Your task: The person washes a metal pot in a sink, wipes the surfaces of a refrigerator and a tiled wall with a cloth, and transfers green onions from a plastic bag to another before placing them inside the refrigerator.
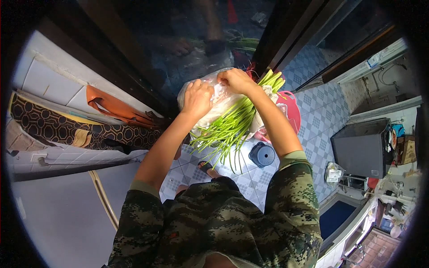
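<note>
A clear plastic bag [186,93] lies bunched before me, and both hands are on it. My left hand [197,99] is curled over the bag's left part. My right hand [236,81] pinches the plastic near the bag's upper edge, with printed marks [222,95] on the film between the hands. A bunch of long green leafy stalks [228,124] lies along the bag's lower right side. Their pale thick ends [270,79] show beyond my right forearm. The bag's contents cannot be made out.
A pink plastic basket [291,112] is to the right, partly behind my forearm. A blue-grey plastic stool or tub [262,155] stands on the tiled floor [310,130]. Dark glass [214,37] rises ahead. A patterned cloth-covered ledge [67,124] and an orange bag [114,109] are left.
</note>
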### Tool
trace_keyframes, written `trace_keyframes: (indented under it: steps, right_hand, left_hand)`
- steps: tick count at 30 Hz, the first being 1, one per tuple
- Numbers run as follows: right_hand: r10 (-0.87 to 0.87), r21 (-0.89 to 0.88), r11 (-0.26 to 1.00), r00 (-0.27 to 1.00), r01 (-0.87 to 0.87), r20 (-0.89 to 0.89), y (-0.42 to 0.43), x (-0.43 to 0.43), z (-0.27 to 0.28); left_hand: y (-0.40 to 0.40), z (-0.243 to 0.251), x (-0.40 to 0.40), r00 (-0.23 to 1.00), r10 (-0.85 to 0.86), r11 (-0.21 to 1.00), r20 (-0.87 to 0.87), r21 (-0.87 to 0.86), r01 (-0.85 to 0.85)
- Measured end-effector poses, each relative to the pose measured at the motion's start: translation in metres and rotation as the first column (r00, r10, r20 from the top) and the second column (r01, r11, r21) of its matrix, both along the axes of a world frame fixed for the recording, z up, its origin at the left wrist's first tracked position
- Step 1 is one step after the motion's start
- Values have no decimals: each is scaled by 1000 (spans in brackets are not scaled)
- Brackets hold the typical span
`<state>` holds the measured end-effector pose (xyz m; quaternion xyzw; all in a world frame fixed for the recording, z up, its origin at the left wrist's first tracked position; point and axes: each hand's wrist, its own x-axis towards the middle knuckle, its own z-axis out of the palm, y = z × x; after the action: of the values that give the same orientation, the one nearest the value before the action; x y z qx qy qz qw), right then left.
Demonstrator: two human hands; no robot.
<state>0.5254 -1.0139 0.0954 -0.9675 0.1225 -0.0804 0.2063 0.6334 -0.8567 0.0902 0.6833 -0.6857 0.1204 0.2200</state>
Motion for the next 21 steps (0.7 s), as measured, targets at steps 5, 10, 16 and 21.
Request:
trace_keyframes:
  steps: [5,10,16,21]
  right_hand:
    - [-114,175,980,987,94,114,-5,-10,-16]
    - [-434,-303,801,849,516,301,15,-32,43]
    - [-512,15,849,829,528,-225,-26,-53,29]
    - [-699,345,711,666,612,260,-28,-62,72]
  left_hand:
    - [35,2,-2,995,101,995,11,6,-101]
    - [67,28,6,824,559,810,-91,272,-519]
    - [74,8,32,713,593,796,-375,409,-446]
    - [73,36,43,652,458,862,-604,122,-492]
